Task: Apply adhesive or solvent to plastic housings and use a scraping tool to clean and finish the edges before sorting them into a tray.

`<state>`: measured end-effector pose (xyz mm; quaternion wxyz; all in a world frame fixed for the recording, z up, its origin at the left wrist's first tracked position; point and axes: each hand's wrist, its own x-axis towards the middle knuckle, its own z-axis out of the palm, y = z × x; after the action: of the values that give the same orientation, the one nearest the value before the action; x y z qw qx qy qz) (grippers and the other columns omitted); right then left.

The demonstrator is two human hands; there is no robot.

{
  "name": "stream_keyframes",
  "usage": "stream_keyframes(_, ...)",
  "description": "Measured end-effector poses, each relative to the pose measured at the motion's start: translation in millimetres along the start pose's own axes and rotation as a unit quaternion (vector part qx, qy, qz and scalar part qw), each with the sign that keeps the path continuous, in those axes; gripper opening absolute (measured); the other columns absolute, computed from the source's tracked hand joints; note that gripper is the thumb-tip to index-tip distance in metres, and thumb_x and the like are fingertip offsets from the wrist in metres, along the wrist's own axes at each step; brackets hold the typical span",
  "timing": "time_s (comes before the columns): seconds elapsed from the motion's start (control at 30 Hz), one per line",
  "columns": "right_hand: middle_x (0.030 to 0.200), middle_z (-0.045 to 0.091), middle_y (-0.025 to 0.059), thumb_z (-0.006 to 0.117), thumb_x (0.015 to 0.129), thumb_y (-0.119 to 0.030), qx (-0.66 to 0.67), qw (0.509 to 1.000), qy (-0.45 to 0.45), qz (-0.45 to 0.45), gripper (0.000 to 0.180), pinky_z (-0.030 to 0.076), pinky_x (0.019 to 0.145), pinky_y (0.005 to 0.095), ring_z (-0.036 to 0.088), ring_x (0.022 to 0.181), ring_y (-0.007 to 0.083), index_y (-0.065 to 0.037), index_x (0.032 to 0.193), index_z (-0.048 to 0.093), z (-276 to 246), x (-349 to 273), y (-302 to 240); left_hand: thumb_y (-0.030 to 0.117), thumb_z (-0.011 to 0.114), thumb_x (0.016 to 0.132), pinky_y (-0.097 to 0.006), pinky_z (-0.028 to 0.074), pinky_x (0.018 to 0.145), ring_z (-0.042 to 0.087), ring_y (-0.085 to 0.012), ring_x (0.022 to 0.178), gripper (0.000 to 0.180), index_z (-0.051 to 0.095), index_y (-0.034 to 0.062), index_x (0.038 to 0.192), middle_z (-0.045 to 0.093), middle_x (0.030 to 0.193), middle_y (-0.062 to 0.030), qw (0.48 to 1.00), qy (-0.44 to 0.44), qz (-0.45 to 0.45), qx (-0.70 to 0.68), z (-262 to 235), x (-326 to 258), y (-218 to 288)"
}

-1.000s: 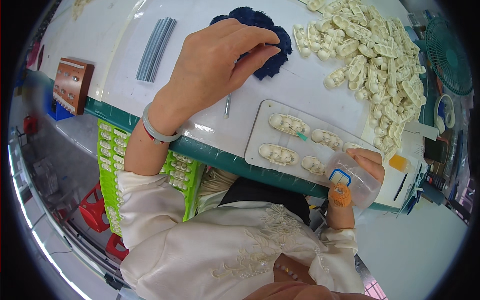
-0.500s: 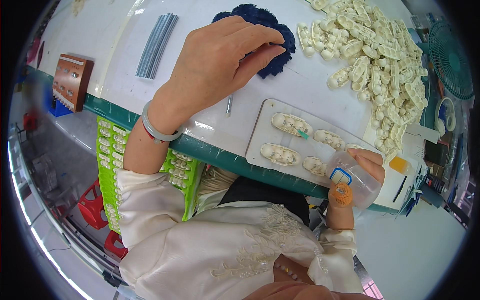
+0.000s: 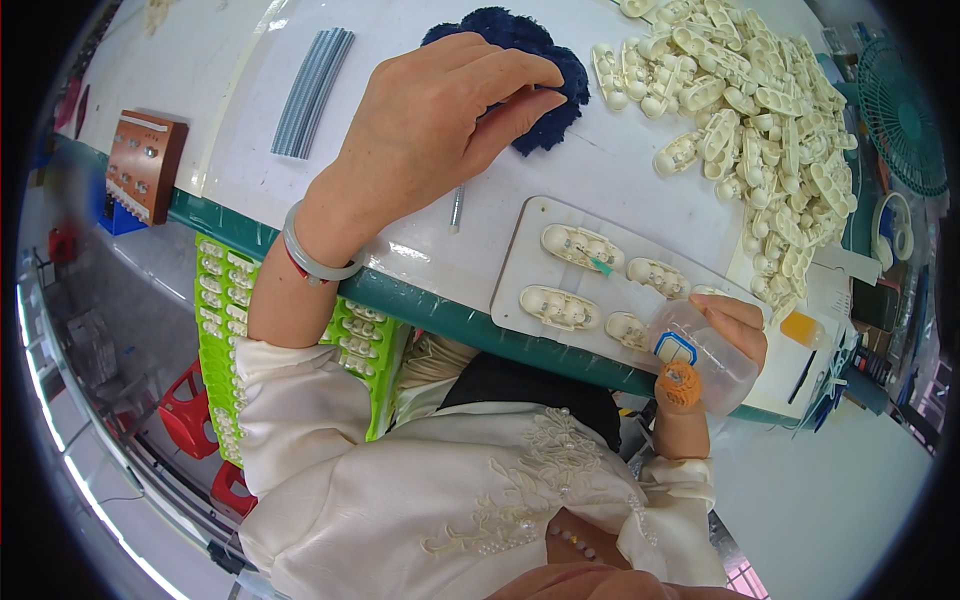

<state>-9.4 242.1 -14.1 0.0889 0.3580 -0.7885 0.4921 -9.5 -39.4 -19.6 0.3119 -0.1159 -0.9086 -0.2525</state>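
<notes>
My left hand (image 3: 420, 130), with a bracelet on the wrist, is held over the table beside a dark blue fuzzy pad (image 3: 545, 125). Its thumb and forefinger come close together in a pinch; anything between them is too small to see. In my right hand (image 3: 735, 325) is a translucent squeeze bottle (image 3: 715, 365) with a blue-edged label, tilted to the left. The bottle's green-based needle tip (image 3: 601, 267) lies over the upper left cream plastic housing (image 3: 580, 246). Several such oval housings sit on a white tray (image 3: 520, 270), among them one at its lower left (image 3: 558, 308).
A large heap of cream housings (image 3: 760, 130) covers the far right. Left of the pad lies a bundle of grey-blue rods (image 3: 313, 90). A brown block (image 3: 143, 165) stands at the left edge. Green racks (image 3: 212, 345) of housings are below the table edge; an orange-yellow container (image 3: 800, 328) stands right.
The bottle and its needle tip have shifted very slightly left with my right hand. My left hand stays nearly still, in the same pinch.
</notes>
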Motion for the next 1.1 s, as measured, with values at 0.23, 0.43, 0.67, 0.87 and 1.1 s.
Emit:
stream_keyframes(0.23,0.088,0.057,0.0152,0.069,0.077,-0.024,-0.006,1.0,-0.003,-0.005,0.033,0.047,0.072,0.0291,0.056,0.082,0.0219,-0.003,0.095,0.05,-2,0,2,0.009,0.072,0.073,-0.022,0.044,0.05,0.058,-0.0136,0.058,0.018,0.066,0.0078,0.09,0.062,0.071,-0.0035,1.0,-0.016,-0.002,0.004,0,0,2)
stream_keyframes(0.43,0.082,0.054,0.0118,0.071,0.074,-0.019,-0.081,0.989,0.121,-0.022,0.035,0.045,0.068,0.0281,0.055,0.079,0.0209,-0.002,0.095,0.047,-14,-17,12,0.011,0.07,0.073,-0.029,0.046,0.053,0.056,-0.0203,0.063,0.014,0.064,0.0089,0.085,0.059,0.071,-0.0042,1.0,0.011,-0.017,-0.018,5,-1,1)
stream_keyframes(0.67,0.083,0.055,0.0127,0.072,0.074,-0.017,-0.012,0.997,0.072,0.003,0.032,0.046,0.067,0.0274,0.056,0.076,0.0205,-0.002,0.092,0.05,-16,-18,17,0.008,0.071,0.071,-0.026,0.048,0.055,0.058,-0.0197,0.077,0.016,0.064,0.0061,0.086,0.062,0.09,-0.0053,1.0,0.024,0.012,-0.01,5,3,-2)
stream_keyframes(0.87,0.085,0.057,0.0141,0.073,0.074,-0.02,-0.001,0.998,0.058,0.012,0.033,0.048,0.069,0.0284,0.057,0.076,0.0208,-0.002,0.092,0.051,-15,-19,17,0.007,0.071,0.071,-0.026,0.048,0.054,0.058,-0.0192,0.078,0.016,0.064,0.0055,0.086,0.062,0.091,-0.0048,1.0,0.021,0.016,-0.008,6,2,-3)
stream_keyframes(1.1,0.086,0.057,0.0146,0.068,0.078,-0.028,-0.01,0.999,0.038,-0.008,0.035,0.047,0.067,0.0279,0.056,0.078,0.0214,-0.002,0.093,0.051,-15,-13,16,0.006,0.071,0.071,-0.027,0.047,0.055,0.057,-0.0196,0.077,0.016,0.064,0.0046,0.085,0.062,0.089,-0.0047,0.999,0.011,0.031,-0.008,8,4,-4)
